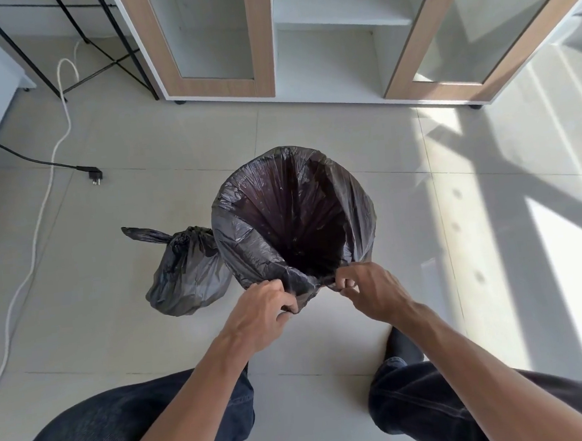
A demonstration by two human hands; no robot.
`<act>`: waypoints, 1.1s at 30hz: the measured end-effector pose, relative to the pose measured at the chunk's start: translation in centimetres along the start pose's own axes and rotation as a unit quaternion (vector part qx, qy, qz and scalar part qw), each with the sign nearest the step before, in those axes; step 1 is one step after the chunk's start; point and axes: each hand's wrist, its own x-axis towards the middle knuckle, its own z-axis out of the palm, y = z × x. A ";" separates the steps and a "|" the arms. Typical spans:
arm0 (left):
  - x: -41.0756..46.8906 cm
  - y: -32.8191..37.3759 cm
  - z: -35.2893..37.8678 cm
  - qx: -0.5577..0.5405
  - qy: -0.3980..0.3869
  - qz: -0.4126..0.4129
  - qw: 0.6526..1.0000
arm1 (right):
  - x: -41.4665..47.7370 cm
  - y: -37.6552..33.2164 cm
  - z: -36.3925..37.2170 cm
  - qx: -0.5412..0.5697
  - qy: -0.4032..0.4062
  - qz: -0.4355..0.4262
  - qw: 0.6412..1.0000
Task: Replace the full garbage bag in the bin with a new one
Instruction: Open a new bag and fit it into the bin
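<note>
Liner: new black thin-plastic garbage bag point(292, 213) draped over the bin, mouth open just beyond both hands.
Left hand point(261, 316): pinched on near hem.
Right hand point(369, 292): pinched on hem alongside.
Advice: gather slack evenly, snug it.
Beyond left hand: tied full black bag point(185, 271) on floor.

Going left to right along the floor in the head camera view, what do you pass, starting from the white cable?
White cable → black plug → tied full bag → new bag lining the bin, its near rim pinched by the left hand and right hand.
</note>
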 end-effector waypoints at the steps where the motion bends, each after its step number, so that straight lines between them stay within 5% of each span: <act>1: 0.0 -0.1 0.1 0.007 0.001 0.001 1.000 | 0.0 0.1 0.0 -0.006 -0.004 0.000 1.000; 11: -0.4 -0.9 1.5 0.014 -0.005 -0.068 0.998 | 0.0 0.2 0.8 -0.058 -0.004 -0.003 0.998; 17: -0.3 -1.9 1.3 -0.082 0.005 -0.204 0.976 | -0.1 1.1 1.2 -0.049 -0.008 0.021 0.999; 21: 0.3 -3.5 0.8 -0.193 0.025 -0.351 0.916 | 0.1 1.3 1.2 0.042 -0.022 0.078 0.996; 24: 1.0 -4.5 0.4 -0.371 0.081 -0.450 0.808 | 1.1 1.6 1.0 0.098 -0.054 0.152 0.982; 29: 2.3 -4.3 -0.6 -0.473 0.115 -0.483 0.728 | 2.8 3.6 0.7 0.203 -0.157 0.274 0.927; 31: 2.7 -4.7 -0.9 -0.456 0.144 -0.502 0.720 | 3.6 4.2 -0.8 0.220 -0.076 0.296 0.926; 33: 3.3 -5.3 -1.5 -0.393 0.199 -0.507 0.741 | 4.6 4.3 -2.7 0.178 0.108 0.287 0.935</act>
